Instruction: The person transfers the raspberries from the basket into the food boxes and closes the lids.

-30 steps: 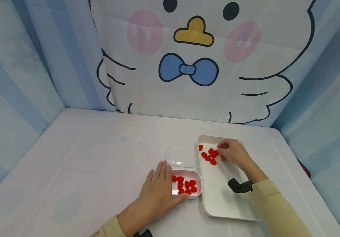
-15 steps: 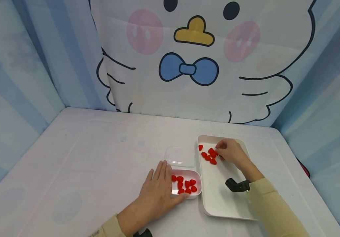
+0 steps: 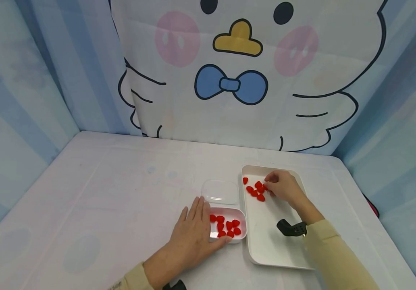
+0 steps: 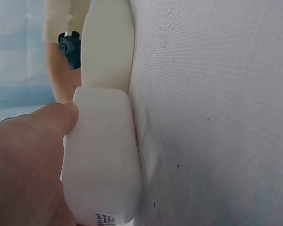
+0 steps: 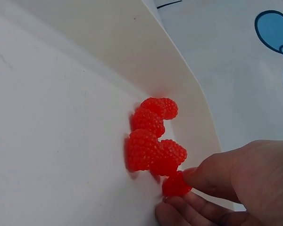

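Distinctly bumpy, rounded red raspberries (image 5: 142, 149)

One word I can call from here: "pack"!
I've got it on the left wrist feed, in a small patch of dark print (image 4: 106, 219) on the wall of the white container (image 4: 101, 155), right down by the bottom edge of the view. The lettering runs sideways for me, climbing the picture; the word ahead of "pack" is too blurred to call, and the smaller lines alongside are too tiny to read.
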Motion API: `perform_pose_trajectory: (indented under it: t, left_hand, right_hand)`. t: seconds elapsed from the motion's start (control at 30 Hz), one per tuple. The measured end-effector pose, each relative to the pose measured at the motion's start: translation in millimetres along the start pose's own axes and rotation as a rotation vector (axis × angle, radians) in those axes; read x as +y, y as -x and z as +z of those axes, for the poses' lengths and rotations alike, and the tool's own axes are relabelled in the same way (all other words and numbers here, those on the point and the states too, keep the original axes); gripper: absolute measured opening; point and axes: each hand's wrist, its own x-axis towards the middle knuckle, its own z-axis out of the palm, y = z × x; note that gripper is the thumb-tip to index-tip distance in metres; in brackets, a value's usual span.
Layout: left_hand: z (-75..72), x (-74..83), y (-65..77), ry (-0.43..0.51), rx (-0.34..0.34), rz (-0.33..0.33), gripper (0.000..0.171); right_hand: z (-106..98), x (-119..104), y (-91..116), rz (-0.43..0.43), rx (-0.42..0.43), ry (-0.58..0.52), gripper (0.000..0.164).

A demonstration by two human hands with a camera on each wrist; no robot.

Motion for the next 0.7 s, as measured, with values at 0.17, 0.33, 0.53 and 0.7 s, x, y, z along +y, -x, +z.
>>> perform_pose_trajectory:
  t: [0.17,0.33,0.53,0.7]
  left_hand:
    - [0.0,-0.1,-0.2,-0.002,-0.011,-0.009,0.106]
    - [0.4,-0.3,-0.5,0.001,-0.017,-0.012,0.107]
    - [-0.2,0.4,-1.1,0.002,-0.016,-0.011,0.107]
    - [-0.5,0.6,-0.9,0.007,-0.009,-0.012,0.107]
  right_hand:
    - [-1,-1,2,0.001,0.008,-0.002,0.022]
    - [-2,-2,5,0.000,0.019,-0.002,0.023]
    - [-4,-3,10,-0.028,0.026,-0.004,0.023]
    - [-7,-4,14,-0.056,0.040,0.010,0.022]
